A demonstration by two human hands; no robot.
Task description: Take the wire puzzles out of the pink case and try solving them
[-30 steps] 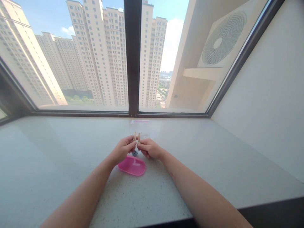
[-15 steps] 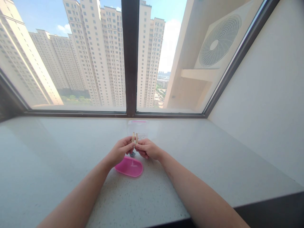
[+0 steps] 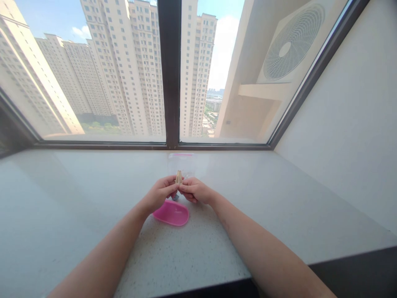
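Observation:
My left hand (image 3: 163,190) is closed, pinching one of two slim, pale wooden pieces that look like the halves of a clothespin (image 3: 179,177). From the other side, the fingers of my right hand (image 3: 196,190) are closed on the second piece. The two pieces stand upright, side by side and close together. Below the fingertips lies a small grey object (image 3: 175,198), partly hidden, whose kind I cannot tell. A shallow pink oval dish (image 3: 172,215) sits just nearer to me, its left end behind my left hand.
A clear plastic bag (image 3: 181,159) with a pink strip lies flat behind my hands. The pale speckled windowsill (image 3: 173,256) carries everything. Dark-framed windows (image 3: 172,82) rise at the back, and a white wall (image 3: 350,124) bounds the right side.
The two wooden pieces have come together from slightly apart. Both hands have closed in on each other a little. The view has shifted slightly.

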